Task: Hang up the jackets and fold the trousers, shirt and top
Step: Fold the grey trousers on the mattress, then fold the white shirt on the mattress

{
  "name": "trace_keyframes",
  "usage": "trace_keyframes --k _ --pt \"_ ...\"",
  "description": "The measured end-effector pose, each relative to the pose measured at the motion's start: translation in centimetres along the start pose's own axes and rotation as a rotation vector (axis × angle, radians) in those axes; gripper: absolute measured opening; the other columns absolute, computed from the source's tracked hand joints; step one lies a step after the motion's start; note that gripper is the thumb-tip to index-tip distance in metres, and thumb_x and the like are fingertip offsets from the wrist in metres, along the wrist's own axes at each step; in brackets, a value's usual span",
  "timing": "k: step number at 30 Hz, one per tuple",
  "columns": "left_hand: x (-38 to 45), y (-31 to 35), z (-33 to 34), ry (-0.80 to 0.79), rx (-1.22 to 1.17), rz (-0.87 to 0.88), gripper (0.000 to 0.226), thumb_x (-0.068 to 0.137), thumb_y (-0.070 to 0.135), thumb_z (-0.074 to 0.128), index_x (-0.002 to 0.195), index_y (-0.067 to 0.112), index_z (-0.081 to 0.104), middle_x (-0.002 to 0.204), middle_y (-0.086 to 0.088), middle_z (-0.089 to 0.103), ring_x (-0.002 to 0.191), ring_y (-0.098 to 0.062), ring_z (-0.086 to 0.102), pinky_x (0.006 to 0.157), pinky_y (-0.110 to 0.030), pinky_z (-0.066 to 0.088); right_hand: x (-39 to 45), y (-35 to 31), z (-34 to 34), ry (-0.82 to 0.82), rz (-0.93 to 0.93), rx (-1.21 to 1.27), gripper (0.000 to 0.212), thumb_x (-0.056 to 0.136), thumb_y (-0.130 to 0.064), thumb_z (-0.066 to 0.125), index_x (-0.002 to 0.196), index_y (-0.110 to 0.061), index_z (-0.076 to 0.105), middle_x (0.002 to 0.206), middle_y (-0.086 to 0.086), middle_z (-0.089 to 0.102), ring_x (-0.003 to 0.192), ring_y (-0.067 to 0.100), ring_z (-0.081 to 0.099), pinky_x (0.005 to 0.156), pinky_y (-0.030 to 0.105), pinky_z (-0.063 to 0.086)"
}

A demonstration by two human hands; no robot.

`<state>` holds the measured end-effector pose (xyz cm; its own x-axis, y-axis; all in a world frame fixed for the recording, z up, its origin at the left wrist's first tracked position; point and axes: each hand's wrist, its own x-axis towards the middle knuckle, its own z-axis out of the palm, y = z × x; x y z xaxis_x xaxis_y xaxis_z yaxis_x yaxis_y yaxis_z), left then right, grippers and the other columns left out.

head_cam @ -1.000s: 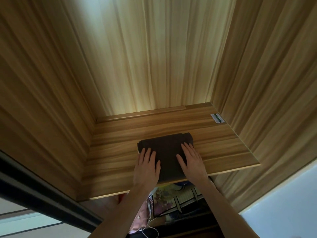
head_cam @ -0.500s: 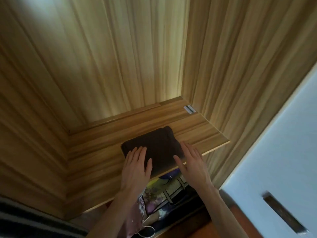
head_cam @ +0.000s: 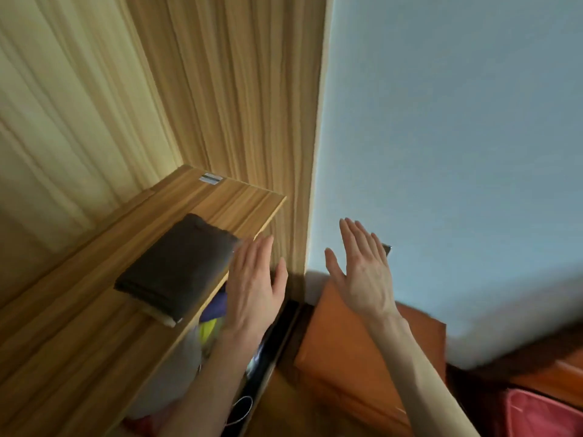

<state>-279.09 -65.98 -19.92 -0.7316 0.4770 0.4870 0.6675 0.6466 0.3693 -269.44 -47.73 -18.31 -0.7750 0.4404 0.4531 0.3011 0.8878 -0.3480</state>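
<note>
A dark brown folded garment [head_cam: 179,266] lies on the wooden wardrobe shelf [head_cam: 94,326], its near end hanging slightly over the shelf's front edge. My left hand [head_cam: 254,283] hovers just right of the garment with fingers straight, off the cloth and holding nothing. My right hand [head_cam: 362,266] is raised further right in front of the pale wall, fingers spread and straight, also holding nothing.
The wardrobe's wooden side panel [head_cam: 252,121] rises right of the shelf, ending at a pale blue wall [head_cam: 457,137]. Colourful items [head_cam: 211,323] sit below the shelf. An orange cushion-like thing [head_cam: 353,351] and a red bag [head_cam: 542,414] lie at lower right.
Both hands have lifted off the folded garment and drawn back to the right. The view has swung right, so the wall now fills the right half.
</note>
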Motion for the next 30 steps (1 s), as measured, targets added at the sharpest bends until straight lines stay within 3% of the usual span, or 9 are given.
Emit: trace_keyframes --k 6,13,20,30 --pt "-0.8 8.9 2.7 -0.056 -0.149 0.268 0.046 0.106 0.030 0.051 0.143 0.002 0.056 0.146 -0.016 0.060 0.139 -0.034 0.053 0.114 -0.052 0.042 -7.6 5.5 -7.6 0.124 0.272 -0.148 0.062 0.106 -0.040 0.053 0.158 -0.009 0.040 0.162 0.006 0.044 0.155 0.023 0.033 0.128 0.047 0.025" --pt "-5.7 22.7 6.0 -0.253 -0.298 0.549 0.047 0.106 0.030 0.051 0.148 0.008 0.053 0.153 -0.013 0.055 0.146 -0.029 0.048 0.120 -0.053 0.039 -19.6 13.0 -16.7 0.232 0.586 -0.359 0.064 0.104 -0.046 0.053 0.158 -0.013 0.040 0.162 0.007 0.045 0.153 0.025 0.035 0.127 0.047 0.025" --pt "-14.4 37.4 7.2 -0.401 -0.480 0.794 0.051 0.107 0.035 0.043 0.149 0.008 0.051 0.150 -0.013 0.057 0.142 -0.029 0.050 0.119 -0.049 0.040 -34.2 17.8 -26.6 0.340 0.855 -0.493 0.064 0.105 -0.053 0.048 0.158 -0.018 0.040 0.161 0.002 0.045 0.155 0.021 0.032 0.127 0.046 0.025" --pt "-30.5 53.9 6.2 -0.552 -0.664 0.972 0.050 0.108 0.037 0.042 0.149 0.010 0.053 0.151 -0.009 0.057 0.146 -0.024 0.046 0.120 -0.049 0.039 -53.9 21.4 -38.6 0.454 1.116 -0.566 0.061 0.105 -0.046 0.052 0.155 -0.012 0.046 0.159 0.006 0.047 0.152 0.027 0.037 0.123 0.050 0.032"
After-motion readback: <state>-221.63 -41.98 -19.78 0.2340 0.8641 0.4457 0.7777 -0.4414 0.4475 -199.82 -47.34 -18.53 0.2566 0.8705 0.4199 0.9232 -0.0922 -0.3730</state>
